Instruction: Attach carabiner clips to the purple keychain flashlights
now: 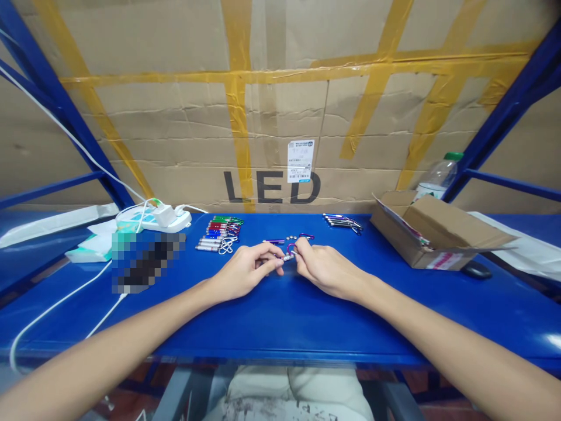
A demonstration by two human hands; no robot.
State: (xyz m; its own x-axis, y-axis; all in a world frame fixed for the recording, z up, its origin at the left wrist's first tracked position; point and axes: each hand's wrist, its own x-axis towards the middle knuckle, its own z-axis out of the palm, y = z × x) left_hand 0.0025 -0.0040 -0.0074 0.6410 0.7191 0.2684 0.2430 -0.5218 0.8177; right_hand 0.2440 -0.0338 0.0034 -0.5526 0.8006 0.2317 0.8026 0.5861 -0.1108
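Over the middle of the blue table, my left hand (249,270) pinches a small silvery keychain tube (287,258) between thumb and fingers. My right hand (323,269) is closed at the tube's other end, by a purple carabiner clip (291,248); its fingertips are partly hidden. Just beyond lie a purple metal tube (274,241), several small round silvery pieces (290,238) like button cells, and another purple clip (307,236). Left of my hands is a row of green, red, blue and silver keychain tubes (214,234) with carabiner clips.
Dark keychain tubes (342,222) lie at the back right, near an open cardboard box (438,240) and a black computer mouse (477,269). A plastic bottle (438,175) stands behind. At left are a power strip (175,221), white cables and a blurred dark object (146,263).
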